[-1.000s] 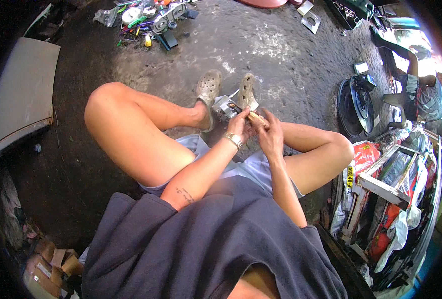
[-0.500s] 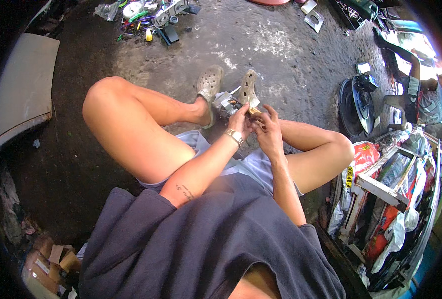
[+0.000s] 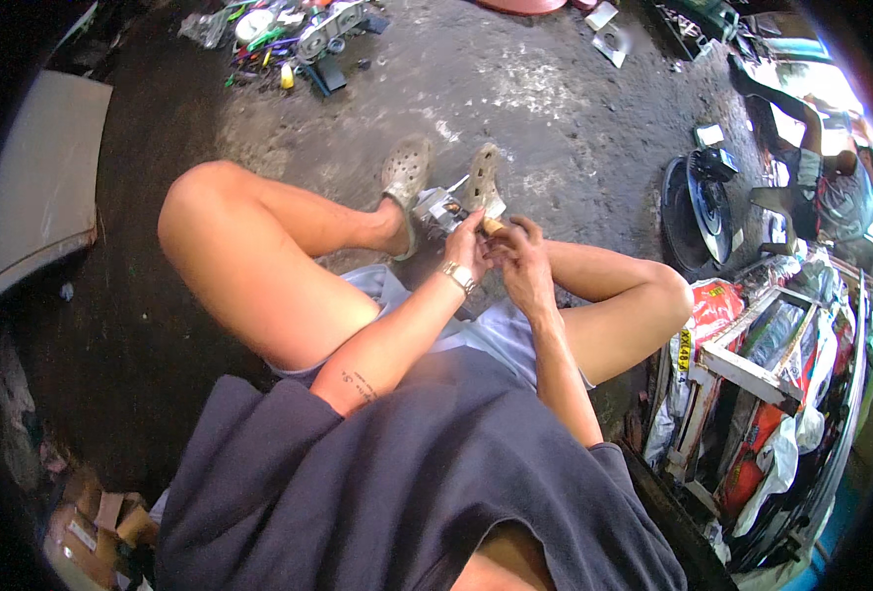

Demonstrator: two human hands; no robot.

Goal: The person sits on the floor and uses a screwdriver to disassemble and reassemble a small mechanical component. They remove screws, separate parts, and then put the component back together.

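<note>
My left hand [image 3: 468, 246], wearing a wristwatch, is closed around the near side of a small grey metal part [image 3: 440, 211] between my knees. The part has a thin pale piece sticking out toward my shoes. My right hand [image 3: 525, 264] meets it from the right, fingers bent. A short tan, rounded piece [image 3: 494, 226], like a stubby handle, shows between the two hands at the fingertips of the right. My fingers cover much of both pieces, so what joins them is hidden. Just beyond is my perforated clog [image 3: 482, 177].
Small parts and tools [image 3: 289, 39] lie heaped on the dark floor at the far left. A black round fan-like part [image 3: 698, 212] stands at right, near another person [image 3: 831, 187]. A white frame [image 3: 752, 360] rests on bagged scrap. A pale panel [image 3: 47, 172] is at left.
The tan piece shows more plainly between my hands, and my right fingers have shifted slightly around it. The whole view has moved a little.
</note>
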